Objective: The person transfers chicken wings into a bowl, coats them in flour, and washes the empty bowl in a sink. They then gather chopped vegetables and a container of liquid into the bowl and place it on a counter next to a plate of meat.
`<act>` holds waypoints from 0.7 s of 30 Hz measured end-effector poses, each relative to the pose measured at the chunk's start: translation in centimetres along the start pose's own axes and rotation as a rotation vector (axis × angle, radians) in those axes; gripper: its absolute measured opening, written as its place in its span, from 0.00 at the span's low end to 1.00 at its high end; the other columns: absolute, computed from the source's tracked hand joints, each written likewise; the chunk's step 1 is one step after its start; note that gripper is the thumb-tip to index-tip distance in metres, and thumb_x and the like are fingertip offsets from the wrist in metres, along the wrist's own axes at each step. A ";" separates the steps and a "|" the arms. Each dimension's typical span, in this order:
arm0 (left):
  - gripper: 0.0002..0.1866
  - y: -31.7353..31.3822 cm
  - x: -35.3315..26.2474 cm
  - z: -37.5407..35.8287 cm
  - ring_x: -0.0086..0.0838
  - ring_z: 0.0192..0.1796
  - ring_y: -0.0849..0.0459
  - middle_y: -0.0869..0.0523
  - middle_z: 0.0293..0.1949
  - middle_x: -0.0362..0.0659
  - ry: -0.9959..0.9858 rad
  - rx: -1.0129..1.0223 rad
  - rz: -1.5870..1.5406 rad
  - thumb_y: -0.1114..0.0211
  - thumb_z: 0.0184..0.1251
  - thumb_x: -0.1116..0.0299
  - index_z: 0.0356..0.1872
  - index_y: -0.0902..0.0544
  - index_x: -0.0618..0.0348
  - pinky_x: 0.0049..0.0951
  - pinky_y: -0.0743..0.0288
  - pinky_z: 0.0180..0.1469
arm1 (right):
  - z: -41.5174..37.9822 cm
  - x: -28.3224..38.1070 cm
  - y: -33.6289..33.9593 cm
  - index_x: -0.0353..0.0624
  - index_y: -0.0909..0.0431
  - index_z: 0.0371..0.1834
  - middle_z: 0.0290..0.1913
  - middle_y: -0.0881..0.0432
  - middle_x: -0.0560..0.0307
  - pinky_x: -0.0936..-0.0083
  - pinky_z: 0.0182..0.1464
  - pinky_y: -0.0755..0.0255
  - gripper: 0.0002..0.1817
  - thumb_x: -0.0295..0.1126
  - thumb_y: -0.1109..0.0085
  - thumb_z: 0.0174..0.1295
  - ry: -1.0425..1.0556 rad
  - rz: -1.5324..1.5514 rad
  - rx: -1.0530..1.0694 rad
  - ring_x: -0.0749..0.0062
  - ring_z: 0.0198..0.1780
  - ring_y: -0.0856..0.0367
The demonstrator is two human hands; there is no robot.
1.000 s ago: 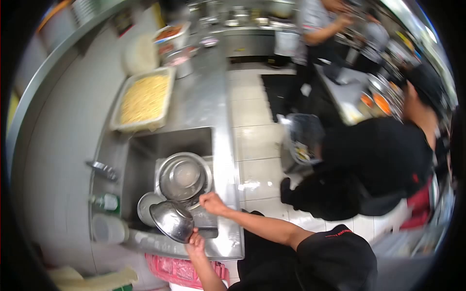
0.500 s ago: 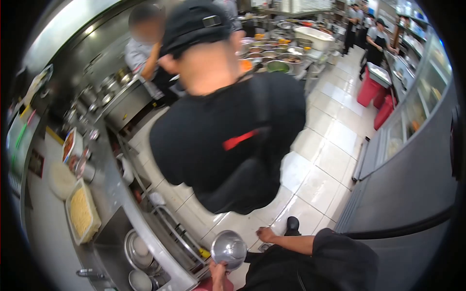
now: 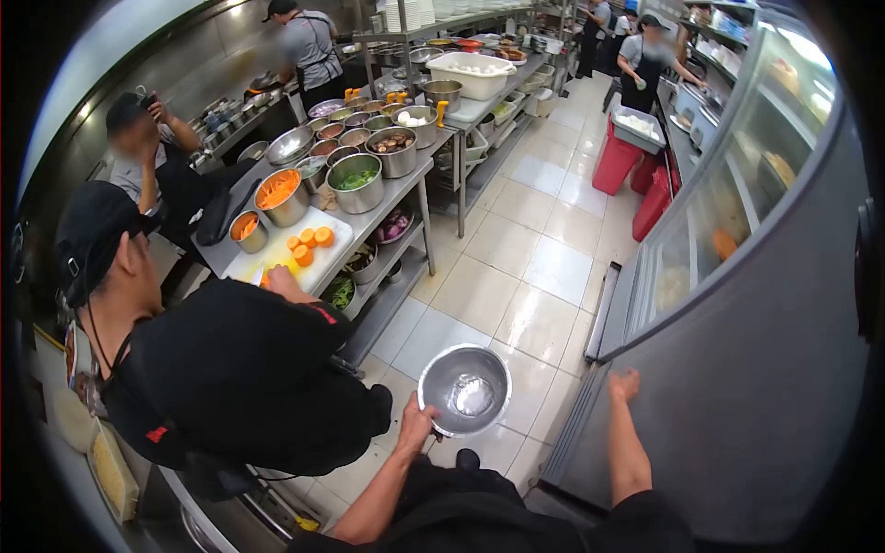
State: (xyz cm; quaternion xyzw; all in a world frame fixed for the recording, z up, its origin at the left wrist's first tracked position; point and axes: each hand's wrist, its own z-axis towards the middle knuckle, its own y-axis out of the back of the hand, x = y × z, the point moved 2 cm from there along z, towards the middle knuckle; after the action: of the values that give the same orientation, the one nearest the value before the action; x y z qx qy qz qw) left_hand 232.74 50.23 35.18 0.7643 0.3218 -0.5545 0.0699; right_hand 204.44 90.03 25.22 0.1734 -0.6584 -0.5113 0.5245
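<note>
Bowl [image 3: 465,391] moved, apparently nearer fridge [image 3: 737,396].

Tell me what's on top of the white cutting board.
Thick orange chunks and a yellow smear show on the white cutting board. A co-worker's hand hides part; what lies beneath cannot be seen.

Pale tiled floor [image 3: 479,276], steel shelving [image 3: 442,26], gray refrigerator [image 3: 737,405]

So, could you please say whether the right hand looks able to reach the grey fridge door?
Probably yes: the right hand is close beside the grey fridge door, with nothing visible between them, and the metal bowl is in the left hand alone.
</note>
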 end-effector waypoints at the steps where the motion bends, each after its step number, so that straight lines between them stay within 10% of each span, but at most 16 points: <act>1: 0.18 -0.7 -1.4 0.8 0.35 0.14 0.23 0.23 0.25 0.51 0.003 -0.024 -0.020 0.50 0.49 0.79 0.45 0.35 0.66 0.29 0.32 0.08 | 2.3 -0.2 0.5 0.41 0.34 0.53 0.52 0.29 0.46 0.64 0.58 0.37 0.34 0.40 0.33 0.41 -0.081 -0.014 -0.032 0.53 0.55 0.31; 7: 0.13 -3.1 -6.6 10.1 0.33 0.13 0.23 0.23 0.25 0.51 -0.089 -0.129 0.118 0.48 0.50 0.80 0.39 0.35 0.65 0.28 0.31 0.09 | 7.5 -1.3 -2.1 0.41 0.42 0.59 0.54 0.30 0.43 0.59 0.62 0.47 0.40 0.43 0.35 0.42 -0.426 0.088 -0.097 0.47 0.58 0.35; 15: 0.14 -13.0 -13.2 28.3 0.36 0.16 0.20 0.22 0.27 0.52 -0.057 0.051 0.149 0.45 0.51 0.78 0.39 0.35 0.67 0.28 0.31 0.10 | 2.8 -2.0 -1.6 0.44 0.38 0.55 0.53 0.30 0.45 0.60 0.55 0.38 0.32 0.35 0.35 0.46 -0.394 -0.029 -0.033 0.53 0.55 0.34; 18: 0.15 -17.7 -14.9 34.7 0.36 0.16 0.20 0.22 0.27 0.53 -0.001 0.172 0.209 0.45 0.52 0.77 0.41 0.35 0.68 0.29 0.31 0.10 | 1.3 -8.2 -4.2 0.44 0.24 0.34 0.37 0.22 0.50 0.59 0.46 0.32 0.10 0.36 0.42 0.52 -0.364 -0.540 0.274 0.52 0.41 0.25; 21: 0.16 -22.5 -17.2 40.6 0.35 0.16 0.20 0.22 0.27 0.53 0.016 0.261 0.188 0.45 0.53 0.76 0.43 0.36 0.69 0.29 0.30 0.10 | -0.6 -10.6 -6.3 0.44 0.21 0.24 0.29 0.21 0.51 0.58 0.40 0.29 0.09 0.37 0.44 0.52 -0.320 -0.756 0.627 0.52 0.36 0.23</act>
State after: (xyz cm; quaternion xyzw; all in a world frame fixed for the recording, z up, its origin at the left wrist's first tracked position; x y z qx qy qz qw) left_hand 184.30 41.91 40.95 0.7980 0.1748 -0.5765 0.0190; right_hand 207.17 95.19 14.39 0.4678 -0.7432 -0.4634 0.1187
